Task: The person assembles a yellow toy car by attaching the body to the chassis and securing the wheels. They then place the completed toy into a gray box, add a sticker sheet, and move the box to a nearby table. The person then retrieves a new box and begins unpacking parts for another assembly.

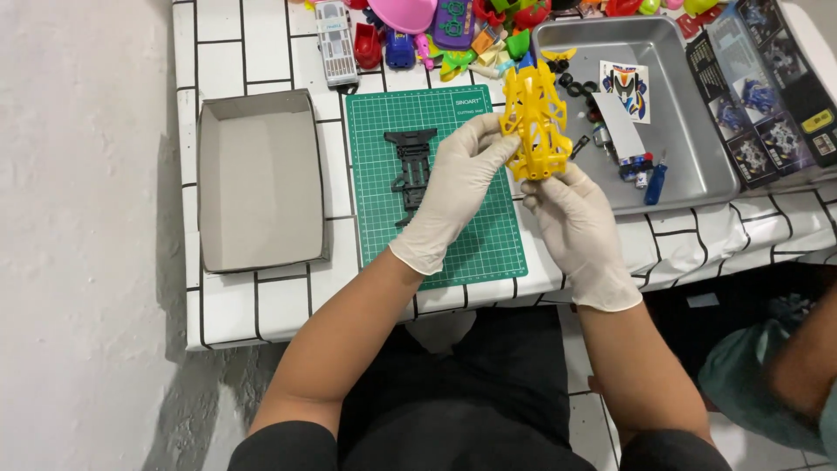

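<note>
Fingertips of both gloved hands are pinching one thing: a yellow openwork plastic toy-car body shell (534, 122), held up off the table. My left hand (458, 187) is gripping its left edge near the top, fingers curled onto it. My right hand (571, 222) is clamping the lower end from beneath, thumb and fingers closed on it. The shell is hanging tilted above the right edge of the green cutting mat (484, 235), just beside the grey metal tray (689, 96).

Outward: a black flat plastic chassis frame (411, 166) is lying on the mat, apart from both hands. The tray is holding small wheels, a sticker sheet and a blue-handled tool. An open grey cardboard box lid (257, 179) is sitting to the left. Coloured toy parts are crowding the far table edge.

Risk, as I judge it: thin lattice struts could be snapping if I squeeze or twist too hard; gloves could be slipping, dropping the shell onto the tray's small parts and scattering them.
</note>
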